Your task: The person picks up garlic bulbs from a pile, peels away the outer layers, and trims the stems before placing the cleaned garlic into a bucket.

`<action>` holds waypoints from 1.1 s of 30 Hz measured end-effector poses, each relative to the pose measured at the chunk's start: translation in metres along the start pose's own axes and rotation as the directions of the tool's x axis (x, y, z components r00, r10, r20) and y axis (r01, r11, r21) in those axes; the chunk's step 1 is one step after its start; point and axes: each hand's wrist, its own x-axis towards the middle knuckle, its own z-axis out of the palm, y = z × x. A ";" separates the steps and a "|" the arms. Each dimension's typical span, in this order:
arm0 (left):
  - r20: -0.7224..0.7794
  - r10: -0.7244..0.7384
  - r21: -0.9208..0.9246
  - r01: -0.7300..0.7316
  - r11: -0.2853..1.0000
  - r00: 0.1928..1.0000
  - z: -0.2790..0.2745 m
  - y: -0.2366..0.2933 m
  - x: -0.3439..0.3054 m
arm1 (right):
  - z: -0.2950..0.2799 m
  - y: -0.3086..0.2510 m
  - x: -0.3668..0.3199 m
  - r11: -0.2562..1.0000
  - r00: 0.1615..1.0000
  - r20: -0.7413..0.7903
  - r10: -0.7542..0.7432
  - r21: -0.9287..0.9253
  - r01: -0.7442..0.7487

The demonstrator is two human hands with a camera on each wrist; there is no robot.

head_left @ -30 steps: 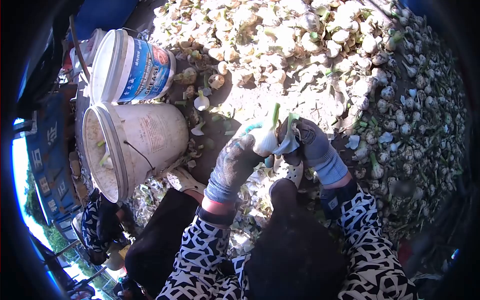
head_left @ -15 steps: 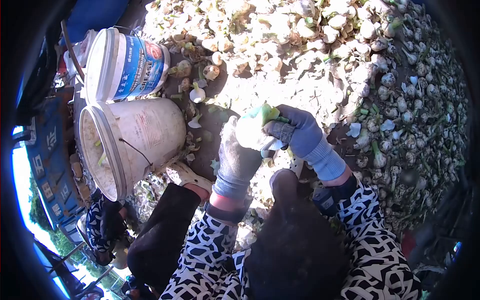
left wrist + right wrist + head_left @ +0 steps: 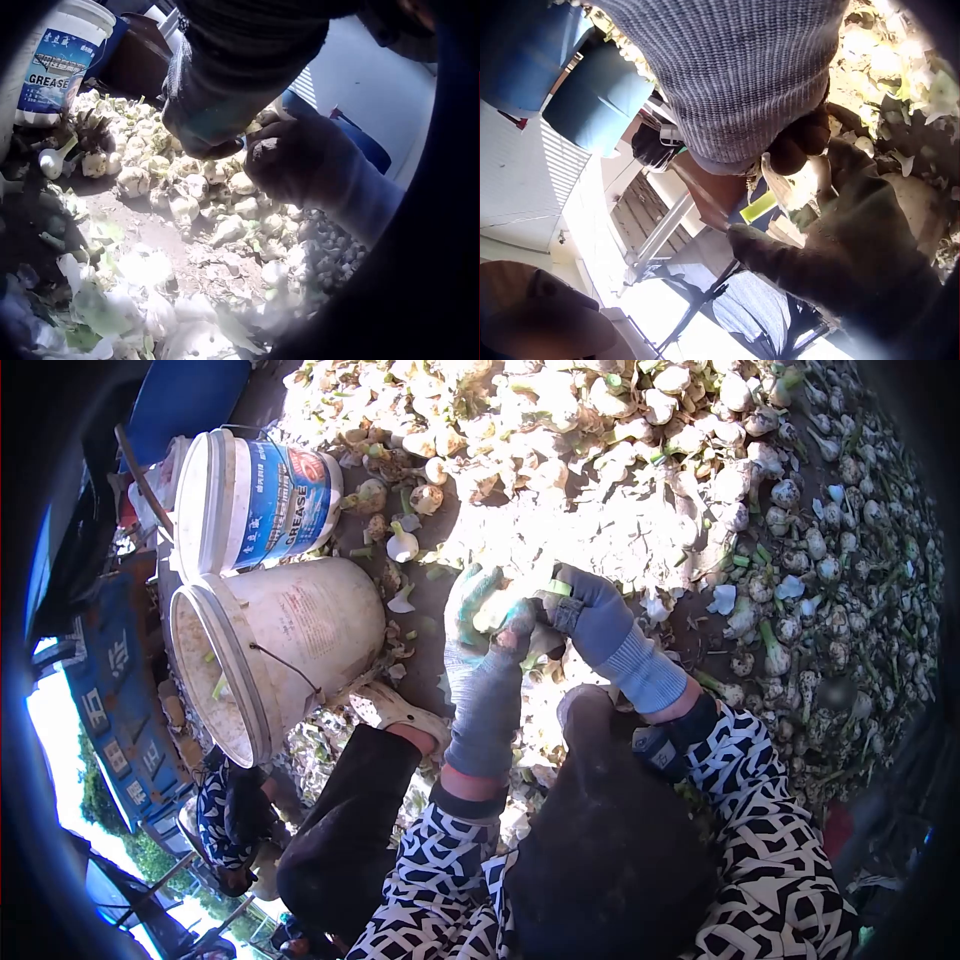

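In the head view a pale garlic bulb [image 3: 512, 600], washed out by sunlight, lies between two gloved hands. My left hand [image 3: 478, 625] cups it from the left with curled fingers. From the other side my right hand [image 3: 605, 618] pinches the bulb's outer skin beside the green stem [image 3: 555, 588]. The right wrist view shows the same garlic bulb [image 3: 804, 186] between the fingers of both hands, its cut green stem [image 3: 759, 206] pointing out. Most of the bulb is hidden by gloves in the left wrist view.
Two white buckets, one plain [image 3: 310, 620] and one with a blue grease label [image 3: 285, 495], stand at the left. A large heap of garlic [image 3: 560, 420] fills the far ground, with more bulbs [image 3: 830, 590] at the right. Another person [image 3: 235, 810] sits at the lower left.
The garlic bulb turned in the left hand, its stem swinging from upright toward the right hand. The right hand shifted its hold on the skin, and both hands rose slightly from the lap.
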 end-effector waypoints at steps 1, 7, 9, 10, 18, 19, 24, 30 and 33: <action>0.015 0.043 -0.031 -0.042 0.999 0.999 -0.006 -0.003 0.003 | 0.002 -0.001 -0.005 0.998 0.997 -0.037 0.063 -0.026 -0.064; 0.245 0.227 0.537 -0.327 0.778 0.943 -0.007 0.034 0.016 | -0.056 -0.021 0.017 0.831 0.967 -0.153 0.202 0.550 -0.087; 0.146 0.094 0.265 -0.131 0.955 0.985 -0.001 0.041 0.011 | -0.058 -0.016 0.013 0.996 0.995 -0.035 0.089 -0.021 -0.090; 0.199 0.067 0.366 -0.138 0.920 0.978 -0.006 0.045 0.013 | -0.056 -0.016 -0.001 0.815 0.920 0.095 0.380 -0.505 -0.284; 0.279 -0.087 0.320 -0.007 0.947 0.956 -0.005 0.060 0.009 | -0.008 -0.062 -0.002 0.690 0.976 0.203 0.073 -0.717 0.098; 0.281 -0.082 0.260 0.006 0.966 0.956 -0.005 0.057 0.009 | -0.003 -0.062 0.001 0.659 0.970 0.241 0.045 -0.736 0.152; 0.153 -0.050 0.466 -0.028 0.884 0.987 -0.014 0.046 0.009 | 0.006 -0.069 0.002 0.835 0.857 0.277 0.435 -0.480 -0.269; 0.289 0.342 0.659 -0.445 0.606 0.894 -0.021 0.027 0.011 | -0.022 -0.033 -0.004 0.851 0.858 0.144 0.493 -0.284 -0.441; 0.208 0.264 0.556 -0.336 0.761 0.942 -0.026 0.025 0.018 | -0.029 -0.022 -0.011 0.842 0.878 0.155 0.453 -0.398 -0.364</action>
